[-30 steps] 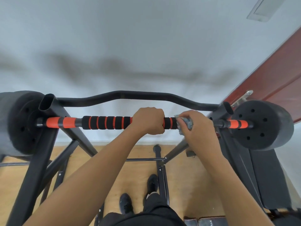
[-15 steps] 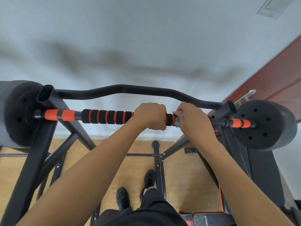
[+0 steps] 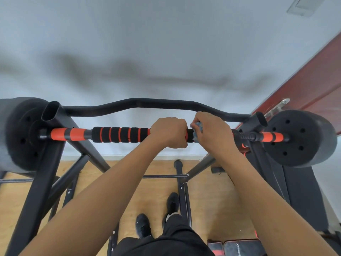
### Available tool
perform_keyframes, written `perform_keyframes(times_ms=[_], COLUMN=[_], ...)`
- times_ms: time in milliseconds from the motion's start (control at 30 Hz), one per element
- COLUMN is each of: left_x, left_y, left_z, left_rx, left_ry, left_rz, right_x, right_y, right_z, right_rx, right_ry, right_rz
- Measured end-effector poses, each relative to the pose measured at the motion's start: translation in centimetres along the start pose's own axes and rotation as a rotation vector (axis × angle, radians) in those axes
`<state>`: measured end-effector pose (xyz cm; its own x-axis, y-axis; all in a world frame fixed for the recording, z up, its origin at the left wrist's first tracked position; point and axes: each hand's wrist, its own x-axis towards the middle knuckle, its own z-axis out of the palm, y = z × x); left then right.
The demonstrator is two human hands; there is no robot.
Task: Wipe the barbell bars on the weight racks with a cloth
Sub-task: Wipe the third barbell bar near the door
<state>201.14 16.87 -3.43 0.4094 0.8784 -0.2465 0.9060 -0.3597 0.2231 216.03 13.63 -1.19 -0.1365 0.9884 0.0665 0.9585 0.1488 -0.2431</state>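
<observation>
A barbell bar (image 3: 118, 134) with black foam grips and orange rings lies across a black rack, with orange sleeves at both ends. My left hand (image 3: 168, 132) grips the bar near its middle. Just to the right, my right hand (image 3: 214, 133) holds a small blue-grey cloth (image 3: 199, 126) wrapped against the bar. Only a corner of the cloth shows between the two hands.
Black weight plates sit on the bar's left end (image 3: 20, 135) and right end (image 3: 299, 138). A curved black rack bar (image 3: 140, 102) runs behind. Rack uprights (image 3: 36, 182) slope down to a wooden floor (image 3: 156, 191). A bench pad (image 3: 299, 196) is at right, a red-brown door (image 3: 317, 85) beyond.
My right hand with the cloth has rolled up over the top of the bar, close against my left hand. My left hand has kept its grip.
</observation>
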Motion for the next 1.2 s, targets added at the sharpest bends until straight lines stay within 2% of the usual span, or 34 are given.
perform_keyframes(times_ms=[67,167,200,267,333,433,567,633,700,767,800,867,933,1033,1133,1200], left_x=[-0.3,-0.5,-0.5,-0.7,-0.7,-0.8,-0.9,-0.9,-1.0,-1.0,-1.1,-1.5,-2.0,-2.8,-3.5,-3.6], left_y=[0.0,0.2,0.2,0.3,0.4,0.5,0.4,0.3,0.4,0.6,0.6,0.8,1.0,1.2,1.0,0.9], left_z=[0.1,0.2,0.2,0.1,0.0,-0.1,-0.1,0.1,0.1,0.2,0.3,0.7,1.2,2.8,4.9,6.2], left_rx=[0.01,0.03,0.036,0.045,0.046,0.047,0.039,0.019,0.018,0.032,0.044,0.085,0.148,0.195,0.223,0.228], left_ry=[0.016,0.041,0.048,0.045,0.036,0.032,0.028,0.038,0.067,0.102,0.117,0.167,0.245,0.376,0.486,0.617], left_rz=[0.014,0.028,0.023,0.016,0.014,0.002,-0.001,0.003,0.005,0.007,0.009,0.011,0.024,0.047,0.101,0.156], right_x=[1.8,2.8,2.5,0.7,-1.6,-3.8,-5.7,-7.5,-8.8,-8.4,-7.7,-5.7,-3.8,-2.5,-3.2,-4.3], right_y=[0.4,1.7,2.0,2.3,2.6,2.6,1.9,2.0,1.9,1.5,1.5,2.1,2.7,2.8,2.1,2.0], right_z=[-0.8,-2.3,-2.4,-1.6,-0.3,0.2,-0.3,-0.2,-1.1,-2.9,-3.8,-4.8,-4.8,-3.7,-3.3,-4.1], right_rx=[-0.064,0.031,0.054,-0.006,-0.043,0.038,0.113,0.18,0.373,0.581,0.59,0.493,0.405,0.274,0.36,0.52], right_ry=[-0.021,0.042,0.017,-0.07,-0.035,0.072,0.05,0.027,0.051,0.172,0.234,0.232,0.138,0.083,0.069,0.142], right_rz=[0.043,0.127,0.134,0.109,0.078,0.042,0.006,0.014,0.051,0.114,0.135,0.163,0.184,0.159,0.143,0.147])
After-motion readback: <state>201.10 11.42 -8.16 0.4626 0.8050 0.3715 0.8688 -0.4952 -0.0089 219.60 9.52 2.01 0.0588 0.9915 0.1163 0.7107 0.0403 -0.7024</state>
